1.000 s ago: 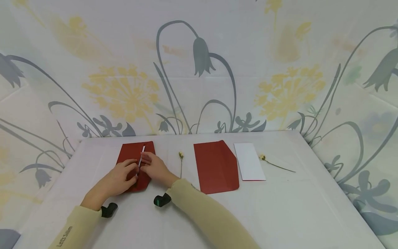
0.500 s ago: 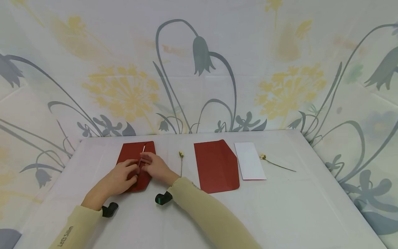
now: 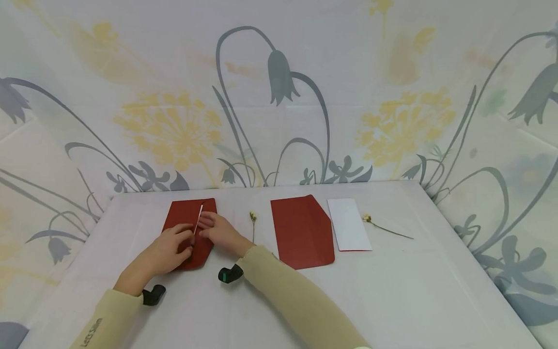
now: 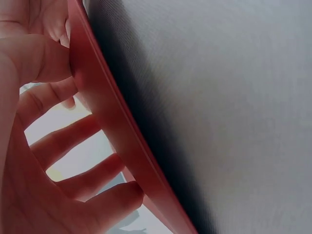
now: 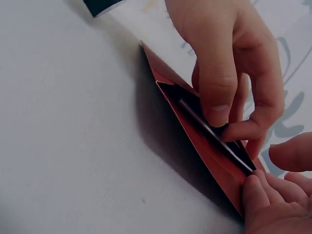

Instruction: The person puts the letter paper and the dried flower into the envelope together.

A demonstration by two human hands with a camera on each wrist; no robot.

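On the left of the table lies a dark red envelope (image 3: 183, 211). A thin white card edge (image 3: 199, 213) shows along its opening; most of that card is hidden inside. My left hand (image 3: 167, 249) reaches over the envelope, holding it with thumb and curled fingers around its opening. In the left wrist view, fingers of this hand (image 4: 80, 136) lie against the red paper. My right hand (image 3: 222, 235) comes in from the right, its fingertips pinching close to the card's edge. In the right wrist view, the envelope's opening (image 5: 209, 156) gapes, and the right fingertips (image 5: 253, 187) meet the card's end.
A dried flower (image 3: 253, 218) lies just right of the hands. Farther right are a second red envelope (image 3: 302, 232), a white card (image 3: 348, 225) and another dried flower (image 3: 367, 218). A floral cloth (image 3: 279, 121) stands behind the white table (image 3: 418, 295).
My right hand has shifted very slightly away from the card edge, to the right. The left hand and the envelope stay nearly still.
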